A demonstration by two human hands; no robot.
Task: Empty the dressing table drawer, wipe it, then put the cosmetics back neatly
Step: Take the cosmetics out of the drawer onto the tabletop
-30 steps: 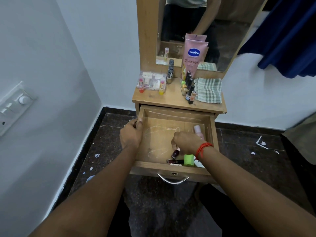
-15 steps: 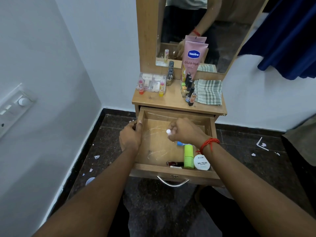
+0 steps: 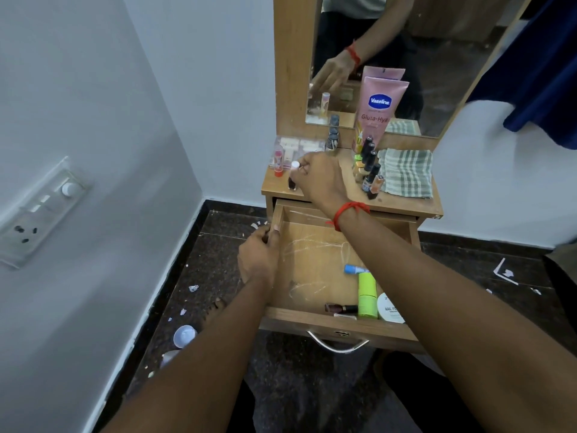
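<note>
The wooden drawer (image 3: 312, 317) is pulled out. My left hand (image 3: 259, 260) grips its left wall. My right hand (image 3: 321, 179) is over the left of the tabletop (image 3: 402, 204), shut on a small dark nail polish bottle with a white cap (image 3: 293, 176) that stands upright on the wood. In the drawer's front right lie a green tube (image 3: 367, 295), a blue tube (image 3: 354, 269), a dark lipstick (image 3: 340, 308) and a white round jar (image 3: 388, 309), partly hidden by my right forearm.
On the tabletop stand a pink Vaseline tube (image 3: 379, 107), a row of nail polish bottles (image 3: 368, 164), a red lip balm (image 3: 278, 160), a clear box (image 3: 299, 145) and a folded checked cloth (image 3: 406, 173). Scraps and a white lid (image 3: 184, 335) lie on the dark floor.
My right hand lifted the small bottle out of the drawer and carried it up to the left side of the tabletop. My left hand stayed on the drawer's wall.
</note>
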